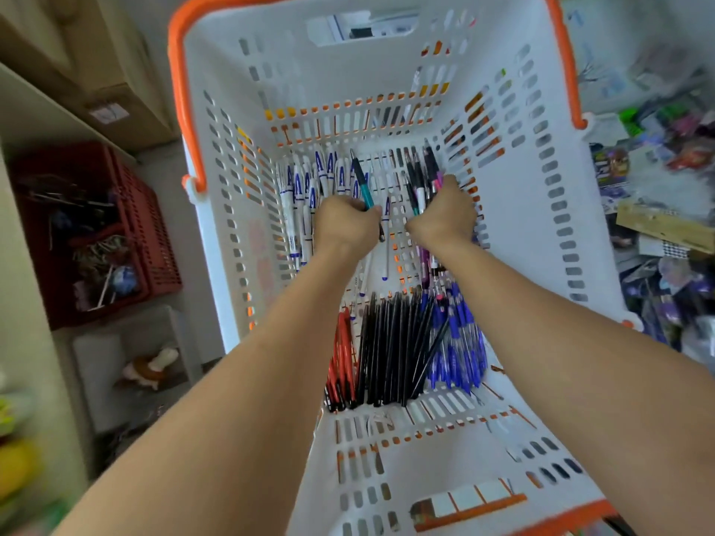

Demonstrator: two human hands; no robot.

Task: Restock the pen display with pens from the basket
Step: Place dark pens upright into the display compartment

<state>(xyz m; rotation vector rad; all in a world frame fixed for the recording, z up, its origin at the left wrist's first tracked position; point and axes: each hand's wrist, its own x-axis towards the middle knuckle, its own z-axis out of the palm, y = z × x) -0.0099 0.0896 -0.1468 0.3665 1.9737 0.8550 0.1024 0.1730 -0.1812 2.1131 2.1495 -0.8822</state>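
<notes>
We are still at the picking stage: our left hand (346, 222) grips a teal pen (361, 183), our right hand (445, 214) clutches a mixed bunch of pens (421, 176), both deep in the white basket (216, 121). Next, we judge, comes lifting them clear toward the display, which is out of view.

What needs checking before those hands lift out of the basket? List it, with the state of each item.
1. Left hand grips the teal pen: ok.
2. Right hand holds a bunch of dark pens: ok.
3. Bunch held evenly, none slipping: cannot tell.
4. Lift path clear of the basket walls: ok.
5. Pen display in view: not ok.
6. Black pens and blue pens left sorted: ok.
</notes>
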